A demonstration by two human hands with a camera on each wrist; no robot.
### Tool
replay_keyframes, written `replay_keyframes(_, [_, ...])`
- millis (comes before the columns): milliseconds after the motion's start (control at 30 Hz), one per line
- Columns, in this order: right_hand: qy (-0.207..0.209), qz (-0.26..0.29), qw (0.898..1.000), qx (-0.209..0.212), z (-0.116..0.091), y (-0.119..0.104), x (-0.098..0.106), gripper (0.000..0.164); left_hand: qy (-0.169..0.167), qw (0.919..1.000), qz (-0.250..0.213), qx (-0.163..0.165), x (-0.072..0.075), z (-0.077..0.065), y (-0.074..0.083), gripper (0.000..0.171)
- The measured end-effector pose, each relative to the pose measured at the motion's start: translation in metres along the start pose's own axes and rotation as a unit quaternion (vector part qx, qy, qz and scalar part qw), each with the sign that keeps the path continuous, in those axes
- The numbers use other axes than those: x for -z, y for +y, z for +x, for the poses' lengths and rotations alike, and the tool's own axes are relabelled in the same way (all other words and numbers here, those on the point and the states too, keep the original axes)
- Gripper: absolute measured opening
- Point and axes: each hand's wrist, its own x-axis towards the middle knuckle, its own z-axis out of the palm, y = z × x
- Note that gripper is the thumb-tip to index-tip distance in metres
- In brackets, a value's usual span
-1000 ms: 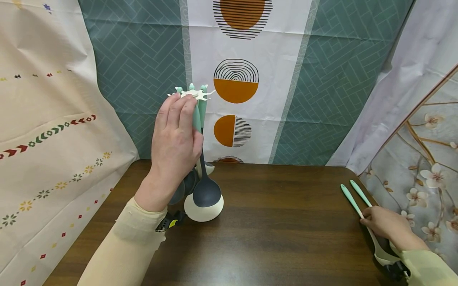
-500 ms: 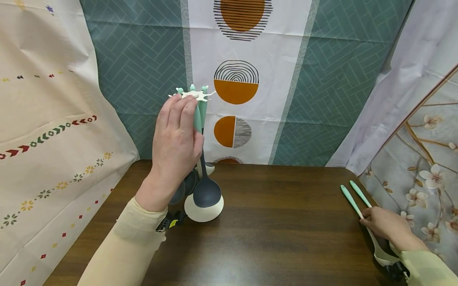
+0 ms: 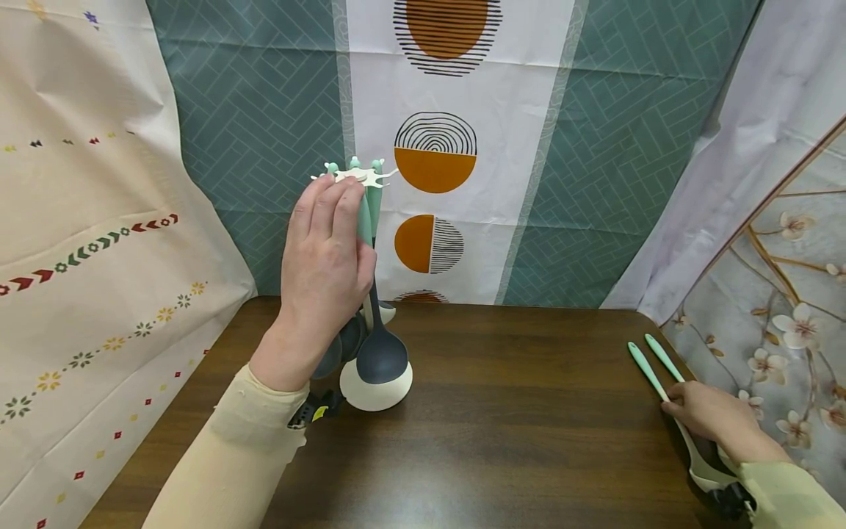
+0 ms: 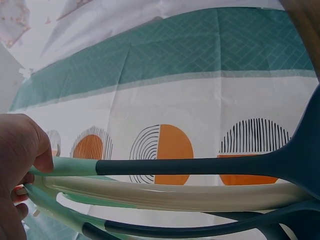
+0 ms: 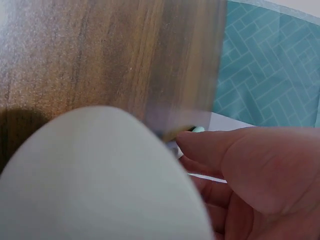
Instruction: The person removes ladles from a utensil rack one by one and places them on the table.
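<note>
A utensil stand with a round cream base (image 3: 375,397) and a white hooked top (image 3: 357,175) stands at the left of the table. From it hang utensils with mint handles, among them a dark ladle (image 3: 382,356). My left hand (image 3: 322,272) holds the stand near its top, around the hanging handles; the thumb (image 4: 44,155) lies against one mint handle. At the far right, my right hand (image 3: 717,419) pinches the handle of a cream cooking spoon (image 3: 703,470), whose pale head (image 5: 100,175) fills much of the right wrist view. A second mint-handled utensil (image 3: 663,356) lies beside it, its head mostly hidden.
Both utensils at the right lie near the edge of the brown wooden table (image 3: 529,411). Patterned cloths hang around it: a teal and white one (image 3: 489,242) behind, a cream one (image 3: 99,257) at left, a floral one (image 3: 793,367) at right.
</note>
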Motion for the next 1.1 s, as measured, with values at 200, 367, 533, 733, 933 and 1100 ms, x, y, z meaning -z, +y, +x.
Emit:
replay_keyframes(200, [0.012,0.003,1.000,-0.013,0.000,-0.004,0.004,0.045,0.004,1.0000,0.003,-0.003,0.001,0.001,0.003,0.052])
replay_keyframes(367, [0.026,0.007,1.000,-0.017,-0.002,-0.014,0.011,0.045,0.012,0.9999,-0.004,-0.006,0.004,0.003,0.007,0.054])
replay_keyframes(533, [0.041,-0.002,0.999,-0.005,-0.002,-0.031,0.020,0.045,-0.003,1.0000,0.000,-0.005,0.007,0.004,0.011,0.055])
replay_keyframes(733, [0.096,-0.012,0.995,0.030,-0.004,-0.057,0.027,0.037,0.012,0.9996,-0.025,-0.001,0.007,0.005,0.012,0.060])
replay_keyframes(933, [0.141,-0.019,0.988,0.055,-0.003,-0.090,0.033,0.035,0.041,0.9985,-0.037,-0.001,0.012,0.007,0.003,0.054])
replay_keyframes(1100, [0.179,-0.005,0.980,0.092,-0.003,-0.118,0.032,0.027,0.037,0.9988,-0.031,0.010,0.019,0.011,-0.009,0.048])
